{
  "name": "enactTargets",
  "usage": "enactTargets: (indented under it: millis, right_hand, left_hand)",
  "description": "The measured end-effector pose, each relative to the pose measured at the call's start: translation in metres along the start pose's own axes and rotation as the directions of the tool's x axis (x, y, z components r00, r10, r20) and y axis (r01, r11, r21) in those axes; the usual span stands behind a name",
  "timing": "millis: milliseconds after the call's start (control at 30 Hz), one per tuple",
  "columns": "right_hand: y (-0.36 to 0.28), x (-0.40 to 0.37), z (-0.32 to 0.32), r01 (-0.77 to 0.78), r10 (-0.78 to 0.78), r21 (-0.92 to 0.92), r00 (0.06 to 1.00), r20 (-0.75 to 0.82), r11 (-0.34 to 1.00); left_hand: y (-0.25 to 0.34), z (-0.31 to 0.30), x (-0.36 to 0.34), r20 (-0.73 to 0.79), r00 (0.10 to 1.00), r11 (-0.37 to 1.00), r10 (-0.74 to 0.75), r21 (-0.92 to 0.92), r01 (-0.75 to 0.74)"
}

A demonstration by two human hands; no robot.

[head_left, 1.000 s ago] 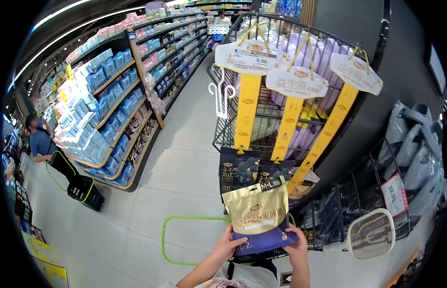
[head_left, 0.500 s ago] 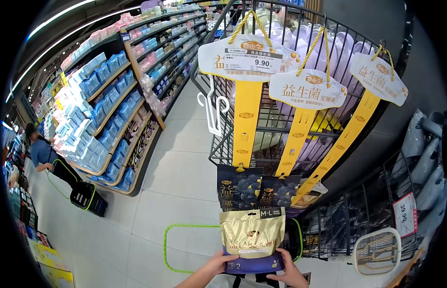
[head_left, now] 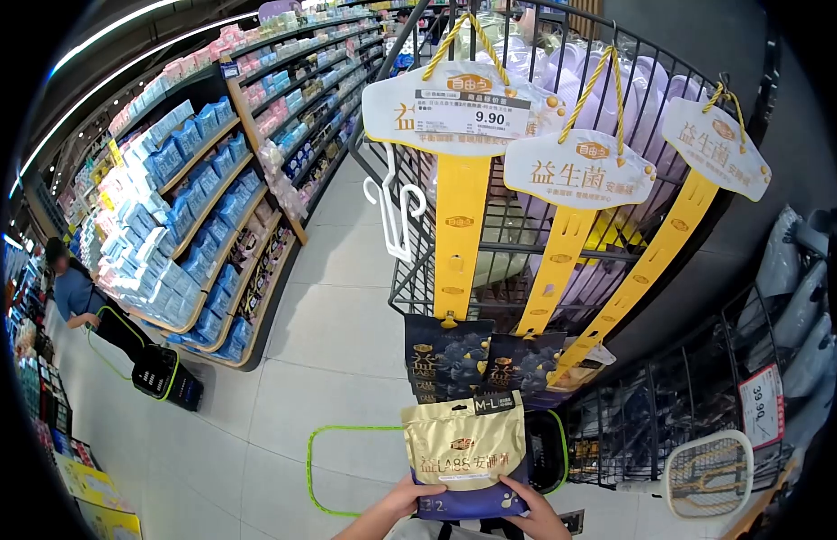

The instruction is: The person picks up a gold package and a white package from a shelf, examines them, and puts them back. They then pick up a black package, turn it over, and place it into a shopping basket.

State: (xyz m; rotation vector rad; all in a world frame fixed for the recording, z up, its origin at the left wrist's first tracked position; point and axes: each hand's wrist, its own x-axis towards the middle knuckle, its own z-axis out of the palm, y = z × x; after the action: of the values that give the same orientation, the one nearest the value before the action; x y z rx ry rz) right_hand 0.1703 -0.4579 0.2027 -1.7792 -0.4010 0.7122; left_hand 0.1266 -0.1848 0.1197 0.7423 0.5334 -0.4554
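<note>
A gold and purple pouch [head_left: 465,447] marked M-L is held upright, its printed front facing me. My left hand [head_left: 402,500] grips its lower left edge, thumb across the front. On the lower right edge, my right hand [head_left: 531,509] does the same. Just beyond the pouch, dark packs [head_left: 447,353] hang at the bottom of yellow strips [head_left: 458,238]. Behind and beneath the pouch is a black basket [head_left: 549,453] with a green rim and handle, mostly hidden.
A wire rack [head_left: 409,288] carries the strips, a 9.90 price sign [head_left: 477,108] and white hangers [head_left: 398,211]. Rackets [head_left: 708,472] stand low right. On the left, a person [head_left: 81,292] has a wheeled basket [head_left: 166,373] beside stocked shelves [head_left: 198,234].
The pouch and both hands have shifted slightly left, and the right thumb lies further over the pouch's front. The person on the left and their basket appear slightly shifted.
</note>
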Motion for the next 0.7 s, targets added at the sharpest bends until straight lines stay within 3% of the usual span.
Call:
enactTargets:
  millis: [200, 333, 400, 500, 567, 700]
  right_hand:
    - [-0.012, 0.002, -0.002, -0.002, 0.002, 0.048, 1.000, 0.010, 0.999]
    - [-0.009, -0.005, 0.000, 0.169, -0.174, -0.045, 0.977, -0.127, 0.985]
    - [-0.019, -0.005, -0.005, 0.229, -0.246, -0.105, 0.948, -0.201, 0.968]
    - [-0.034, -0.009, -0.011, 0.243, -0.257, -0.085, 0.926, -0.275, 0.966]
    - [-0.049, -0.013, -0.013, 0.289, -0.313, -0.122, 0.902, -0.297, 0.950]
    - [-0.060, -0.018, -0.014, 0.369, -0.405, -0.170, 0.859, -0.312, 0.914]
  left_hand:
    - [-0.005, 0.001, -0.007, 0.005, 1.000, 0.999, 0.030, -0.021, -0.030]
    - [-0.001, 0.015, -0.013, -0.076, 0.997, 0.994, 0.006, -0.113, -0.015]
    - [0.002, 0.022, -0.012, -0.040, 0.999, 0.989, 0.007, -0.145, -0.013]
    - [0.008, 0.029, -0.013, -0.029, 1.000, 0.997, 0.008, -0.077, -0.010]
    - [0.016, 0.046, -0.023, 0.058, 0.988, 0.982, 0.146, -0.133, -0.137]
    - [0.020, 0.063, -0.043, 0.011, 0.970, 0.962, 0.243, -0.131, -0.239]
